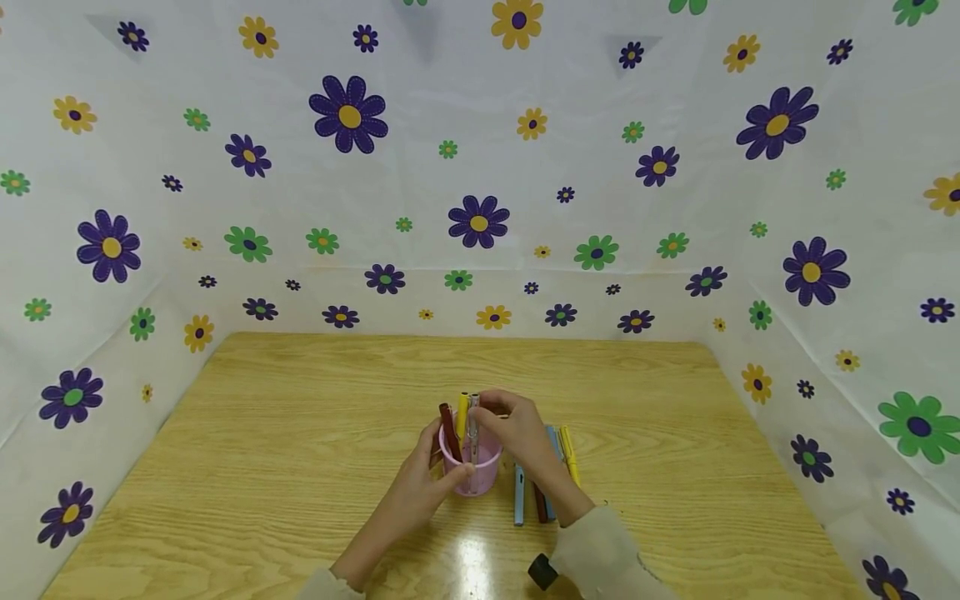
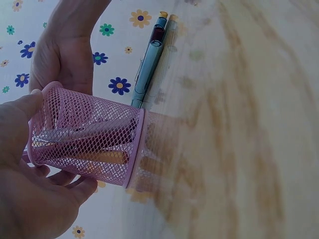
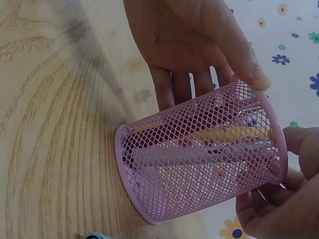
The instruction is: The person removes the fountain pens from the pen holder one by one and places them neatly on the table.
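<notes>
A pink mesh pen cup [image 1: 483,479] stands on the table with several pens inside. My left hand [image 1: 420,487] grips the cup from the left side, its thumb at the front near the rim. Inside lean a dark red pen [image 1: 447,427] and a yellow pen [image 1: 462,412]. With thumb and fingers my right hand [image 1: 521,429] pinches the top of a clear, silvery pen [image 1: 473,442], whose lower part is within the cup. Through the mesh in the right wrist view, the clear pen [image 3: 194,157] reaches down toward the base.
Right of the cup, partly under the right forearm, lie a light blue pen [image 1: 519,496], a dark red pen [image 1: 540,507], a blue pen [image 1: 553,440] and a yellow pen [image 1: 570,454]. Flower-patterned white cloth [image 1: 420,183] walls the wooden table [image 1: 300,417] at the back and sides.
</notes>
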Action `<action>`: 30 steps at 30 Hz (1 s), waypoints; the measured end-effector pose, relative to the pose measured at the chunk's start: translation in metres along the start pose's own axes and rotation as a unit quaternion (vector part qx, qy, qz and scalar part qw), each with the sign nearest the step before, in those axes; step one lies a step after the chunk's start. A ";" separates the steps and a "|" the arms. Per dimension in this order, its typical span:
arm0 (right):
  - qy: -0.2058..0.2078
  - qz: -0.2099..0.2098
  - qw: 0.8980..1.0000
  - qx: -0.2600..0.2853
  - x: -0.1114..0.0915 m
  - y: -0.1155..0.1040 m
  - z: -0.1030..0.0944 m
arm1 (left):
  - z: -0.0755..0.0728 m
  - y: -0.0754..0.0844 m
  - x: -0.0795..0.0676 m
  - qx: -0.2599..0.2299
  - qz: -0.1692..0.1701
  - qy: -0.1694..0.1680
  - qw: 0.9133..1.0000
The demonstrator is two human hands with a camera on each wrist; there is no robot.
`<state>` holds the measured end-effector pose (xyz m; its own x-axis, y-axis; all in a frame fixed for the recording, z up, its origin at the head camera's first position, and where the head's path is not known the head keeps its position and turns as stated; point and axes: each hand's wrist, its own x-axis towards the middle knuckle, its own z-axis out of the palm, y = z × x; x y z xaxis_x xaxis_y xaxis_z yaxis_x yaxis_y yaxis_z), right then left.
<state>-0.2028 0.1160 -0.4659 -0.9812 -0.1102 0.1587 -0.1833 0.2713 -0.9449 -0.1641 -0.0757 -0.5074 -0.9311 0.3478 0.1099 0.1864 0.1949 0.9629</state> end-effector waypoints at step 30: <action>0.080 -0.007 0.991 0.105 -0.004 -0.026 -0.028 | 0.000 0.001 -0.001 0.006 0.005 0.009 1.000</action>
<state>-0.1963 0.1366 -0.4341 -0.9789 0.0454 0.1992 -0.1961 0.0641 -0.9785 -0.1633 -0.0756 -0.5069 -0.9348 0.3327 0.1246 0.1998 0.2023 0.9587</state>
